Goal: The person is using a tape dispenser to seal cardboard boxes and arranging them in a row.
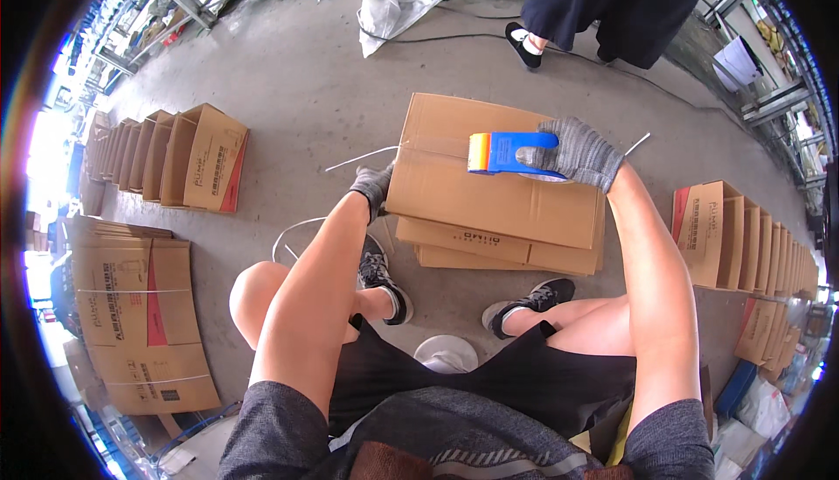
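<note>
Gloved right hand fingers wrap the blue tape dispenser, pressed on the top carton mid-seam; clear tape already covers the seam's left stretch, the right stretch looks bare. Left hand clamps the carton's left edge, atop flat cartons on the floor.
</note>
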Demonstrator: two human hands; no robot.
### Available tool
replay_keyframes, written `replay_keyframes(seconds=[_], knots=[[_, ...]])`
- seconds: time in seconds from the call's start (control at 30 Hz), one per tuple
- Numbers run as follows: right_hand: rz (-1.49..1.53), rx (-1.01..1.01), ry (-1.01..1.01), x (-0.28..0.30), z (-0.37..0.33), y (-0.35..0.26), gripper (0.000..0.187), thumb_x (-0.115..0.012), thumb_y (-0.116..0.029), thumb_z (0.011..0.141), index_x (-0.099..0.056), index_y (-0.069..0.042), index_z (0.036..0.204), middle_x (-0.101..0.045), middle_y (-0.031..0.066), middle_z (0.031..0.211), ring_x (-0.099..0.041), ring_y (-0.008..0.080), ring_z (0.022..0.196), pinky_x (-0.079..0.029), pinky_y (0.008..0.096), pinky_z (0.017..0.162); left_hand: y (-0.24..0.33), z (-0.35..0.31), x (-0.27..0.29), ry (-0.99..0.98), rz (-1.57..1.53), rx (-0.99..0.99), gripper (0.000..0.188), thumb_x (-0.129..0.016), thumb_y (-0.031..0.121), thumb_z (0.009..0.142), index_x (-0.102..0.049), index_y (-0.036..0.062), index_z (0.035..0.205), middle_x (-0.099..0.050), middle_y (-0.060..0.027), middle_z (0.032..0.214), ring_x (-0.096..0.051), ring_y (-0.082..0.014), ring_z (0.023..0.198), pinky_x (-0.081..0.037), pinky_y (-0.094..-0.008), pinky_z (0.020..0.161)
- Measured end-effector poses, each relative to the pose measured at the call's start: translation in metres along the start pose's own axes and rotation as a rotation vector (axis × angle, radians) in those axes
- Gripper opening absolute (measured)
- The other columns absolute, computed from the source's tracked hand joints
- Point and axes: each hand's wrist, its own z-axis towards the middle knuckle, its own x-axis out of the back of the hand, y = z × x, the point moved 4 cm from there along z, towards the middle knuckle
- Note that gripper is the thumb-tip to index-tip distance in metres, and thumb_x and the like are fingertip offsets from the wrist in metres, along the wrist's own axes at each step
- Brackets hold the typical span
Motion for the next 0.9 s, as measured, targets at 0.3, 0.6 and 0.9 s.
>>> replay_keyframes(seconds=[0.3,0.6,0.9], knots=[[0.019,-0.045,-0.038,-0.001,0.003,0.001,0.075,-0.060,-0.076,0.077,-0.068,-0.001,0.082,-0.065,0.0188,0.069,-0.062,0.0313,0.066,-0.051,0.0411,0.067,0.071,-0.065,-0.012,-0.120,0.062,-1.105,0.036,-0.041,0.030,0.106,-0.049,0.0117,0.135,-0.057,-0.0091,0.130,-0.050,-0.0203,0.120,-0.035,-0.0325,0.108],[-0.061,-0.120,-0.073,0.058,-0.079,0.019,0.068,-0.059,-0.070,0.080,-0.069,-0.003,0.086,-0.066,0.0179,0.074,-0.062,0.0271,0.068,-0.050,0.0403,0.068,0.063,-0.040,-0.013,-0.253,-0.011,-1.069,0.039,-0.039,0.038,0.106,-0.052,0.0140,0.134,-0.054,-0.0029,0.135,-0.044,-0.0165,0.128,-0.029,-0.0316,0.111],[-0.496,-0.572,-0.239,0.133,-0.186,0.126,0.061,-0.062,-0.064,0.078,-0.071,-0.005,0.091,-0.067,0.0213,0.080,-0.063,0.0349,0.070,-0.049,0.0439,0.069,0.065,-0.042,-0.009,-0.253,0.081,-1.098,0.045,-0.055,0.035,0.100,-0.047,0.0135,0.139,-0.053,-0.0063,0.133,-0.042,-0.0180,0.127,-0.030,-0.0318,0.111]])
